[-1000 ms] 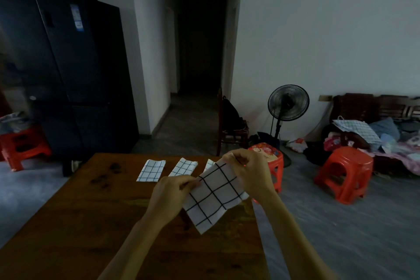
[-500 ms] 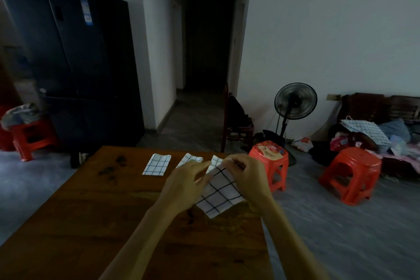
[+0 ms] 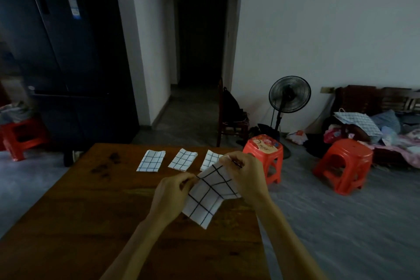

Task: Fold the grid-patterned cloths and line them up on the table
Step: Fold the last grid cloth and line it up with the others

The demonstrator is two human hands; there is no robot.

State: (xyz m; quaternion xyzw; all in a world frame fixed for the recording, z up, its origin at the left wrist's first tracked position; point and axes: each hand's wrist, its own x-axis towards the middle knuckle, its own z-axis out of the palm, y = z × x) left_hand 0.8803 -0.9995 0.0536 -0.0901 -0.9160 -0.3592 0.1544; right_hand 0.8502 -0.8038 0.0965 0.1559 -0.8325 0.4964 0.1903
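Three folded grid cloths in a row along the far edge of the wooden surface (image 3: 79, 223): leftmost cloth (image 3: 150, 161), middle cloth (image 3: 183, 159), rightmost cloth (image 3: 211, 159) near the far right corner, partly hidden behind the right hand (image 3: 246, 174). Small gaps between them, none touching. Fourth cloth (image 3: 209, 198) held up above the right half of the surface, toward the right edge, partly folded, lower corner hanging down. Left hand (image 3: 171, 195) pinching its left edge, fingers curled onto the fabric; right hand gripping the upper right corner, fingers curled over it. Both forearms bare, reaching in from the near edge. Dark stains (image 3: 106, 166) near the far left corner of the surface. Beyond the right edge, on the floor: two red plastic stools (image 3: 264, 154) (image 3: 344, 166), a black standing fan (image 3: 289, 95), a wooden chair (image 3: 231, 118). Dark refrigerator (image 3: 63, 61) at left, another red stool (image 3: 22, 136) beside it. Heap of clothes (image 3: 375, 129) on a bench at far right.
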